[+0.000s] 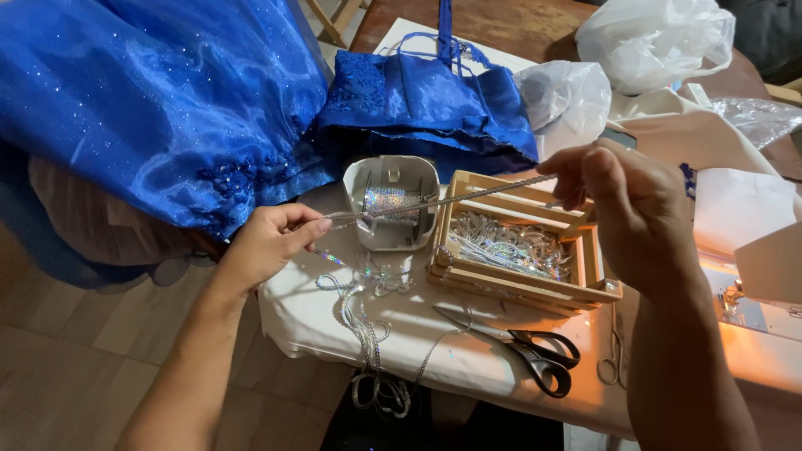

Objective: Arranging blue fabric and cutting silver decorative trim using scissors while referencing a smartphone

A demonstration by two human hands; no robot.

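Head view: two hands stretch a strand of sparkly silver trim taut above the bench.
Blue gown: huge, glittery, heaped left of and behind the wooden crate; blue bodice directly behind the crate.
Bench: white cloth cover; floor below is pale tile.
Progress: a long tail of trim already pulled out, dangling left of the crate; plenty remains coiled inside.
Left hand: fingers pinched closed on the trim, left of the crate.
Right hand: closed on the strand's other end, above the crate.
Scissors: black-handled, idle in front of the crate.
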